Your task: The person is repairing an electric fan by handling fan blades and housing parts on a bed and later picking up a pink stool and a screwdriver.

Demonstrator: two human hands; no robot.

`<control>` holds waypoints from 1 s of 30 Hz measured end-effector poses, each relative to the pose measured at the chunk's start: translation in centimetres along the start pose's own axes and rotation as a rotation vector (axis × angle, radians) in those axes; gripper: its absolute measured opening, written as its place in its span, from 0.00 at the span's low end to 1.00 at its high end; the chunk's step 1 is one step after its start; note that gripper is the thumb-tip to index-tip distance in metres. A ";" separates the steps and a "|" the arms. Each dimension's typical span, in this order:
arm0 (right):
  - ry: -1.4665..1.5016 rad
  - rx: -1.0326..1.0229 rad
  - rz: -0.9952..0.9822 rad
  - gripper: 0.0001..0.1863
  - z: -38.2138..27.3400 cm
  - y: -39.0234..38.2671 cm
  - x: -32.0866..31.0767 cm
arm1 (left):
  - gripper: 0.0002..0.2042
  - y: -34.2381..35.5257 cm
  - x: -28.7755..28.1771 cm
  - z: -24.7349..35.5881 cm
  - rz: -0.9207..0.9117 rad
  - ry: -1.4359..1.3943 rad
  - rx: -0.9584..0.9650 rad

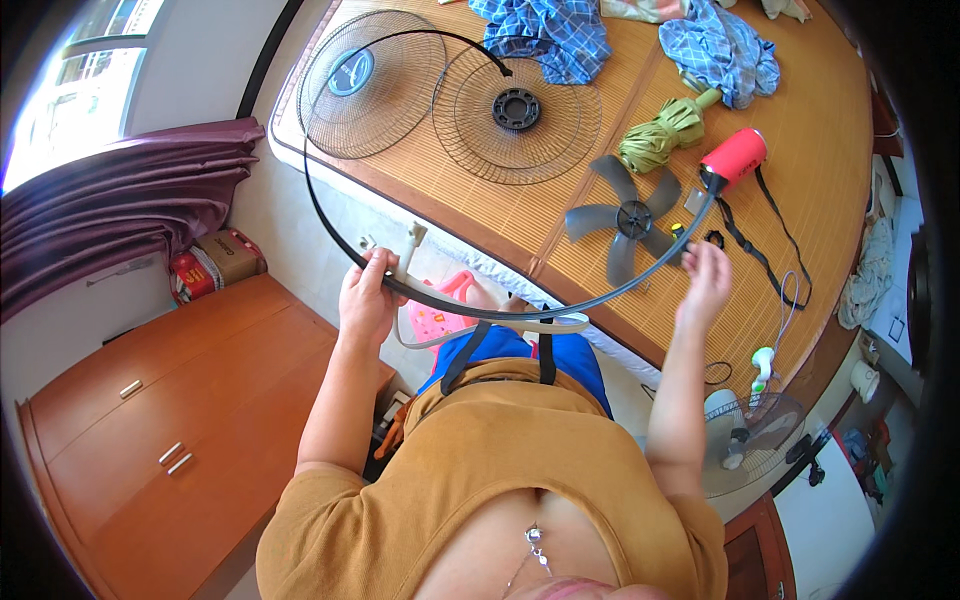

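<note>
My left hand (368,300) is closed round a thin black open hoop (440,298), a fan's rim band by its look. The hoop arches over two wire fan grilles, one with a blue centre badge (351,73), the other with a black hub (516,110). Its lower side sweeps right, in front of my body, toward a red cylinder (735,158). My right hand (708,285) is raised beside that side of the hoop, fingers apart and slightly bent; I see nothing in it. Nearest to it lies a dark grey fan blade (633,217) on the bamboo mat.
On the mat (560,215) are a folded green umbrella (663,132), blue checked cloths (720,50) and a black strap (740,240). A wooden cabinet (190,400) stands left. Between cabinet and bed are a pink item (440,310) and cream tubing (408,250). Another fan (745,445) stands lower right.
</note>
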State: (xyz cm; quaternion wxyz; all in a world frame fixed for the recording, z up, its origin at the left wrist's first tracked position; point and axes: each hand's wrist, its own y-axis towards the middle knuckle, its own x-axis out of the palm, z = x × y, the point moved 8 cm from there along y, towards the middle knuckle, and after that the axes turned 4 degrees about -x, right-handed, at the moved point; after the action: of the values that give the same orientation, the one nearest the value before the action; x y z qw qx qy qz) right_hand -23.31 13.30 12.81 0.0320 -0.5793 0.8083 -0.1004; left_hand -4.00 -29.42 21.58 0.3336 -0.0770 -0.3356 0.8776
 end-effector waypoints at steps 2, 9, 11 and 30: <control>-0.038 0.145 -0.185 0.08 5.6 0.8 3.5 | 0.07 -0.3 -1.2 0.1 0.016 -0.014 0.025; -0.181 0.541 -0.524 0.25 19.0 2.4 17.3 | 0.06 -1.1 -4.3 -0.4 0.103 -0.063 0.022; -0.221 0.606 -0.401 0.29 21.7 3.2 19.4 | 0.07 -1.4 -4.7 -0.2 0.130 -0.053 0.048; 0.086 0.129 -0.070 0.19 4.8 9.8 2.7 | 0.06 -0.1 -5.8 2.4 0.002 -0.162 0.145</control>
State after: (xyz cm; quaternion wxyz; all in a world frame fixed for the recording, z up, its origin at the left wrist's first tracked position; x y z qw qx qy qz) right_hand -32.49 13.13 6.31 0.0309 -0.5989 0.7801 -0.1783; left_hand -0.39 -34.35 22.91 0.3089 0.0183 -0.2972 0.9033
